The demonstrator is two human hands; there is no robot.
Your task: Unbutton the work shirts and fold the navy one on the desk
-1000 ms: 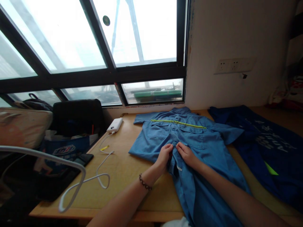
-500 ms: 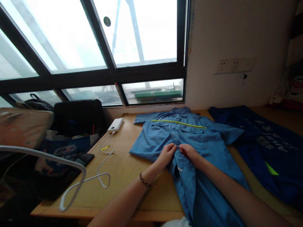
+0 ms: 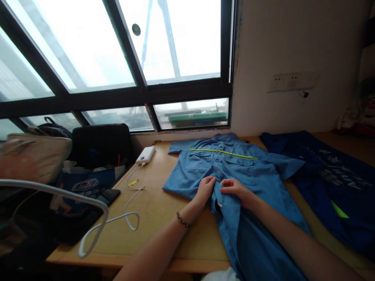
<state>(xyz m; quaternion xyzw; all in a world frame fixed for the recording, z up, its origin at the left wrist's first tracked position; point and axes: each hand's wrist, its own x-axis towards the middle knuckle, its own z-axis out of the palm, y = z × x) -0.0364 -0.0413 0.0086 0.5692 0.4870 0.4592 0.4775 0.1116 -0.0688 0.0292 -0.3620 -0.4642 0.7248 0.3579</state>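
Note:
A light blue short-sleeved work shirt [image 3: 202, 163] with a yellow-green stripe across the chest lies front side up, its lower part hanging over the near table edge. At the middle of its front, my left hand [image 3: 206, 190] pinches the edge of the front opening. Just to the right, my right hand [image 3: 236, 190] has its thumb and fingers closed on the other front edge. A small gap separates the two hands. Below them the front panels part, and a small white tag shows inside. Whether a button lies under my fingertips is hidden.
A dark blue garment [image 3: 316, 171] with white print lies to the right. A white power bank [image 3: 145, 155] with a white cable [image 3: 126, 214] sits on the wooden table [image 3: 158, 230] at left. Bags and a black chair [image 3: 101, 144] stand beyond the left edge.
My right hand has drawn slightly away from my left, widening the gap between the fingertips. The view has shifted a little to the left.

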